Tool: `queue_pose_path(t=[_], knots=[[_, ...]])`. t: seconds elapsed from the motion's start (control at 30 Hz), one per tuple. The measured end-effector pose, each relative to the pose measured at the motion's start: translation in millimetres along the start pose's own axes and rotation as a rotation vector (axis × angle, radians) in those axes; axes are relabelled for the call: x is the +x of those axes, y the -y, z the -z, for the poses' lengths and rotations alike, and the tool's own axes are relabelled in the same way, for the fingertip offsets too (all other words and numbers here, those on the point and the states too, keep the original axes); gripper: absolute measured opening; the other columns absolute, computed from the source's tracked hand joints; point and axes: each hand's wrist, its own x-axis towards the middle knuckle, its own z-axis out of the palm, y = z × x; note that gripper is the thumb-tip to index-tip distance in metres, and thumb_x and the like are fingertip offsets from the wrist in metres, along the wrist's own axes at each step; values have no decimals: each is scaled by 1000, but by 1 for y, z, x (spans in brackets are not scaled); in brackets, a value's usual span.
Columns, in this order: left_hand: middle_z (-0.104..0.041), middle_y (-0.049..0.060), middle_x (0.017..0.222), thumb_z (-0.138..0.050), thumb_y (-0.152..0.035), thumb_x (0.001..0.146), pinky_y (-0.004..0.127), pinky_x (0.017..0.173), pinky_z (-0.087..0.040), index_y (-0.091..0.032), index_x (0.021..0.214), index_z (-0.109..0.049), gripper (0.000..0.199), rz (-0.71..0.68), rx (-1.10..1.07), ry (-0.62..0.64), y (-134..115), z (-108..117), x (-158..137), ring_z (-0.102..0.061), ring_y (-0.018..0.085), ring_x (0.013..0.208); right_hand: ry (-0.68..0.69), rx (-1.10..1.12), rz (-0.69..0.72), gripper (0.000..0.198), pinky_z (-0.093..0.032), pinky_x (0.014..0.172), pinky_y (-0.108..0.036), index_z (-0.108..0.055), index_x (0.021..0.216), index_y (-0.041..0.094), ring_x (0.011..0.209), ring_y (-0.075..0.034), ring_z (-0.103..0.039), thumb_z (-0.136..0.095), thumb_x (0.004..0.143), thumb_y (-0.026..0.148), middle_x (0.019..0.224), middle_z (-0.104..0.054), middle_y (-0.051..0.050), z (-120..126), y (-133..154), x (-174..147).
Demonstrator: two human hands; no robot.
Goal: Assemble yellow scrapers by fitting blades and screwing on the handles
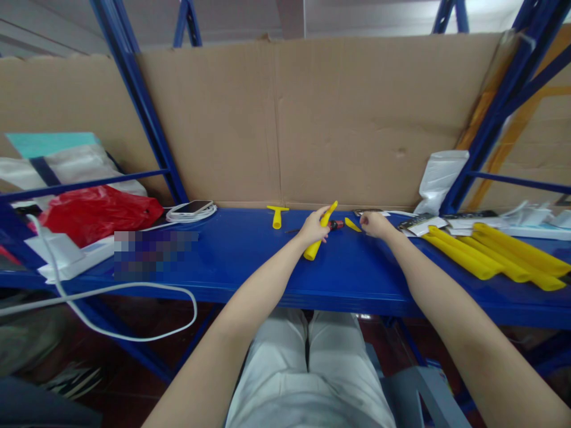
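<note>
My left hand [313, 226] is wrapped round a yellow T-shaped plastic handle [313, 249], its hollow round end towards me and its flat crossbar tilted up. Beyond that hand a red and black screwdriver [336, 224] lies on the blue bench, partly hidden by the hand and handle. My right hand [373, 224] is closed, fingertips together, just above the bench; whatever they pinch is too small to make out. Beside these fingers is a small flat yellow piece [352, 224]. A second yellow T-shaped handle [277, 217] stands apart, near the cardboard back wall.
Several yellow tubes [477, 255] lie at the right, beside carded packs [422, 224] and a white plastic bag [439, 178]. On the left are a phone [191, 207] with coiled white cable, a red bag [98, 211] and a power strip [84, 260]. Blue posts [143, 113] frame the bench.
</note>
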Motion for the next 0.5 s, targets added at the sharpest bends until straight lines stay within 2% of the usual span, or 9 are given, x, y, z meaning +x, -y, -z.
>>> queue_pose_path(t=[0.2, 0.33, 0.5], knots=[[-45, 16, 131, -49, 5, 68, 19, 47, -50, -23, 138, -33, 77, 47, -270, 82, -6, -1, 3, -57, 2, 49, -256, 569, 109, 6, -47, 67, -27, -51, 74, 19, 68, -13, -58, -56, 70, 19, 73, -61, -2, 3, 19, 0], [-57, 12, 114, -50, 6, 68, 22, 51, -51, -22, 137, -33, 77, 50, -424, 171, -8, 0, 4, -58, 5, 50, -268, 825, 153, 14, -48, 72, -29, -47, 75, 20, 73, -14, -58, -58, 72, 27, 77, -60, -3, 9, 37, -4], [-63, 5, 91, -51, 8, 66, 25, 52, -51, -19, 137, -32, 78, 74, -502, 261, -7, -1, 4, -58, 7, 49, -243, 913, 159, 20, -48, 77, -31, -45, 74, 20, 75, -14, -57, -61, 71, 32, 78, -60, -3, 12, 43, -7]])
